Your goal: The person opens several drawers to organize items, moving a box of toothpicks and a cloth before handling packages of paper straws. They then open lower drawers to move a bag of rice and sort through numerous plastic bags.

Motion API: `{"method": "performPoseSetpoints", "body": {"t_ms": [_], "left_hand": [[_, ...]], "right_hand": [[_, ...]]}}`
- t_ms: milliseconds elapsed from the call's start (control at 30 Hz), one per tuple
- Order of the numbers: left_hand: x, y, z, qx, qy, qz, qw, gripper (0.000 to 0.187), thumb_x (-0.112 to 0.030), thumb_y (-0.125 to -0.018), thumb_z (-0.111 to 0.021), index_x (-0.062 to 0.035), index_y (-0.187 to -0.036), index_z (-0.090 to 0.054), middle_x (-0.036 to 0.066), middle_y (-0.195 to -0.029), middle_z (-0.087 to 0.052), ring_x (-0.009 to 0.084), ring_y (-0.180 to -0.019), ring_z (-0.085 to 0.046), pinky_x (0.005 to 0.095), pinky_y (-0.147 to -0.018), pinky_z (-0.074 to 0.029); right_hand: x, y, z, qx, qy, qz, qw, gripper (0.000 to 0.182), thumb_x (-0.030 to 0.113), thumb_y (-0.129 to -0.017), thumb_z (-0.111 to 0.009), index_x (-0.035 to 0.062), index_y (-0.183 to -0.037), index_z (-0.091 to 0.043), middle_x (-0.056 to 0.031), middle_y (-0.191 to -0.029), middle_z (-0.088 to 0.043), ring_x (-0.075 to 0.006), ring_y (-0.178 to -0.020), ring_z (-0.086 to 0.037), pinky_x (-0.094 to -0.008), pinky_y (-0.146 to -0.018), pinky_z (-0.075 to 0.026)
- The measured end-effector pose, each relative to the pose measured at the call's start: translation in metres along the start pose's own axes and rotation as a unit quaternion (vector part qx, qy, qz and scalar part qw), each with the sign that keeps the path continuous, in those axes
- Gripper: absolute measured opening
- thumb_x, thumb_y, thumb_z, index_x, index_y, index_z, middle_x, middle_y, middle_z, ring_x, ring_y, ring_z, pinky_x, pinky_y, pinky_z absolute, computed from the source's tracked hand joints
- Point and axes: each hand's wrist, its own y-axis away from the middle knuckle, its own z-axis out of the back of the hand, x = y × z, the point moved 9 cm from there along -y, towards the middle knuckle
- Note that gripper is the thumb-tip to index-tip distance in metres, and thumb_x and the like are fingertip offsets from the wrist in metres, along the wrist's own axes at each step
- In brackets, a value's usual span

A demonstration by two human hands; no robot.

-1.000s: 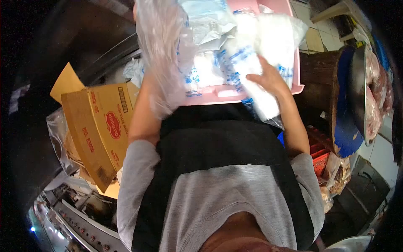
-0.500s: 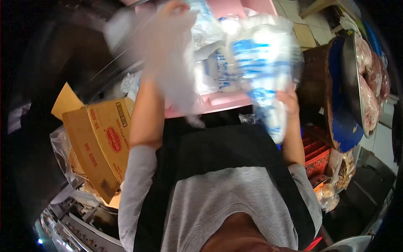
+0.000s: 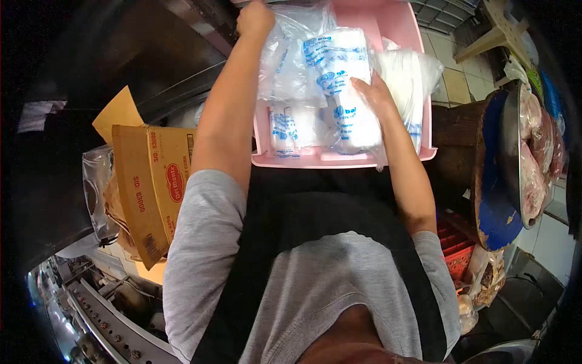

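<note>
A pink drawer [image 3: 397,18] in front of my body holds several packs of plastic bags. My right hand [image 3: 374,96] grips the side of a white pack with blue print [image 3: 345,91], its thumb lying on top. Up at the drawer's far left corner, my left hand [image 3: 254,19] is closed beside a clear plastic bag [image 3: 297,67]; what it holds, if anything, is hidden. Another white pack [image 3: 403,79] lies right of my right hand, and a smaller printed pack [image 3: 284,128] lies at the front left.
An open cardboard box [image 3: 148,188] stands at the left, above a stove [image 3: 109,321]. To the right, a metal tray [image 3: 512,151] of bagged meat [image 3: 530,158] rests by a blue round surface [image 3: 494,182]. A red crate [image 3: 454,249] sits below it. A stool [image 3: 494,36] is at the upper right.
My left hand has moved up to the far left corner, and the whitish bag near it has left the air. My right hand has moved left and up with the printed pack, now over the drawer.
</note>
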Motion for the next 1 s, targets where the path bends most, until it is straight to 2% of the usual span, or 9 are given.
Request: {"method": "performPoseSetpoints", "body": {"t_ms": [133,200,233,367,500,533,700,900,1000], "left_hand": [[-0.054,0.072,0.179,-0.271,0.021,-0.128,0.954,0.033,-0.018,-0.069,-0.073,-0.0110,-0.100,-0.064,0.010,-0.100,-0.062,0.0301,-0.091,-0.059,0.0407,-0.077,-0.048],[-0.089,0.118,0.183,-0.068,0.179,-0.298,0.935,0.037,-0.022,-0.074,-0.072,-0.0115,-0.108,-0.061,0.012,-0.106,-0.059,0.0317,-0.099,-0.054,0.0411,-0.083,-0.045],[-0.103,0.147,0.157,0.174,0.235,-0.299,0.909,0.045,-0.022,-0.072,-0.074,-0.0136,-0.114,-0.059,0.012,-0.117,-0.056,0.0323,-0.110,-0.052,0.0400,-0.090,-0.044],[-0.115,0.203,0.140,0.145,0.025,-0.411,0.900,0.058,-0.006,-0.069,-0.069,-0.0158,-0.123,-0.052,0.011,-0.128,-0.050,0.0338,-0.119,-0.048,0.0415,-0.095,-0.043],[-0.086,0.168,0.125,0.235,0.194,-0.251,0.919,0.052,0.005,-0.066,-0.060,-0.0123,-0.115,-0.058,0.012,-0.119,-0.056,0.0340,-0.121,-0.047,0.0388,-0.097,-0.044],[-0.085,0.154,0.136,0.168,0.213,-0.240,0.932,0.036,-0.003,-0.071,-0.060,-0.0108,-0.106,-0.064,0.012,-0.109,-0.060,0.0329,-0.105,-0.056,0.0382,-0.081,-0.050],[-0.086,0.115,0.135,0.023,0.129,-0.198,0.971,0.026,-0.012,-0.073,-0.068,-0.0083,-0.099,-0.068,0.015,-0.099,-0.063,0.0351,-0.085,-0.061,0.0427,-0.072,-0.048],[-0.119,0.125,0.113,0.239,0.262,-0.150,0.923,0.037,-0.023,-0.084,-0.064,-0.0002,-0.112,-0.060,0.018,-0.089,-0.067,0.0294,-0.082,-0.066,0.0352,-0.075,-0.050],[-0.102,0.118,0.096,0.246,0.337,-0.121,0.901,0.032,-0.022,-0.085,-0.060,-0.0026,-0.111,-0.063,0.019,-0.094,-0.067,0.0298,-0.087,-0.065,0.0344,-0.078,-0.049]], "right_hand": [[0.006,-0.022,0.000,-0.020,0.035,0.061,0.997,0.055,0.021,-0.081,-0.067,-0.0063,-0.124,-0.045,-0.0159,-0.111,-0.060,-0.0208,-0.098,-0.057,-0.0298,-0.087,-0.045],[0.014,-0.018,0.000,-0.030,0.067,0.056,0.996,0.054,0.020,-0.082,-0.066,-0.0060,-0.124,-0.044,-0.0158,-0.111,-0.060,-0.0208,-0.098,-0.057,-0.0298,-0.087,-0.045],[0.015,-0.016,0.001,-0.035,0.099,0.050,0.993,0.054,0.019,-0.082,-0.066,-0.0057,-0.125,-0.044,-0.0157,-0.110,-0.060,-0.0208,-0.098,-0.057,-0.0297,-0.087,-0.045],[0.009,-0.012,0.009,-0.031,0.081,0.058,0.995,0.053,0.019,-0.083,-0.065,-0.0057,-0.125,-0.045,-0.0140,-0.110,-0.060,-0.0197,-0.098,-0.057,-0.0286,-0.086,-0.045],[0.019,0.034,0.024,-0.031,-0.020,-0.003,0.999,0.053,0.019,-0.083,-0.064,-0.0060,-0.126,-0.046,-0.0126,-0.109,-0.060,-0.0179,-0.095,-0.058,-0.0286,-0.085,-0.046],[0.018,0.048,0.032,-0.039,-0.025,-0.047,0.998,0.054,0.018,-0.083,-0.065,-0.0061,-0.127,-0.046,-0.0124,-0.109,-0.060,-0.0172,-0.094,-0.058,-0.0286,-0.085,-0.046],[0.040,0.123,0.039,-0.038,-0.083,-0.071,0.993,0.056,0.013,-0.083,-0.062,-0.0058,-0.132,-0.042,-0.0140,-0.114,-0.058,-0.0181,-0.097,-0.059,-0.0280,-0.086,-0.046],[0.063,0.152,0.012,-0.016,-0.197,-0.025,0.980,0.058,0.011,-0.083,-0.060,-0.0049,-0.134,-0.038,-0.0143,-0.118,-0.057,-0.0186,-0.103,-0.057,-0.0285,-0.087,-0.046],[0.044,0.134,0.005,0.010,-0.052,-0.081,0.995,0.053,0.017,-0.086,-0.061,-0.0055,-0.130,-0.043,-0.0129,-0.110,-0.060,-0.0177,-0.092,-0.060,-0.0289,-0.081,-0.049]]}}
